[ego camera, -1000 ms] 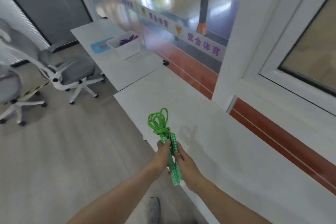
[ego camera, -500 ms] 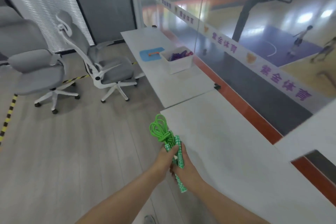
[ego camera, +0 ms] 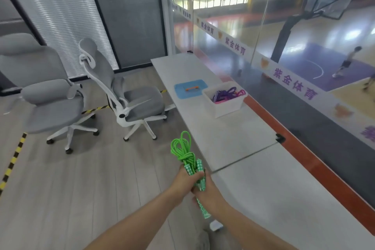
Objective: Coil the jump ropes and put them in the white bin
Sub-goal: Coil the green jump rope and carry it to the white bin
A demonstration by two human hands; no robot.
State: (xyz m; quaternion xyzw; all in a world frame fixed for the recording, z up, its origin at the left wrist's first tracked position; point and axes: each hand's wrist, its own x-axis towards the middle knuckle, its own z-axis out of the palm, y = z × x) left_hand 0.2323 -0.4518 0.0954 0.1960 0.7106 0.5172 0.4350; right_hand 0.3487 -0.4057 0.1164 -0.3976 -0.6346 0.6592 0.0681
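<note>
A coiled green jump rope (ego camera: pixel 183 151) with green-and-white patterned handles is held upright in front of me, beside the near table's left edge. My left hand (ego camera: pixel 185 178) grips the handles just below the knotted coil. My right hand (ego camera: pixel 207 193) wraps the handles lower down, and one handle end sticks out beneath it. The white bin (ego camera: pixel 224 101) stands farther along the far table and holds purple and pink jump ropes (ego camera: pixel 228 94).
Two white tables (ego camera: pixel 223 140) run end to end along a glass wall on the right. A blue lid (ego camera: pixel 189 88) with an orange handle lies behind the bin. Two grey office chairs (ego camera: pixel 125 95) stand on the wooden floor to the left. Yellow-black tape marks the floor.
My view has swung left and moved forward, so the bin and chairs are nearer and more central. Both hands keep the same hold on the green rope's handles.
</note>
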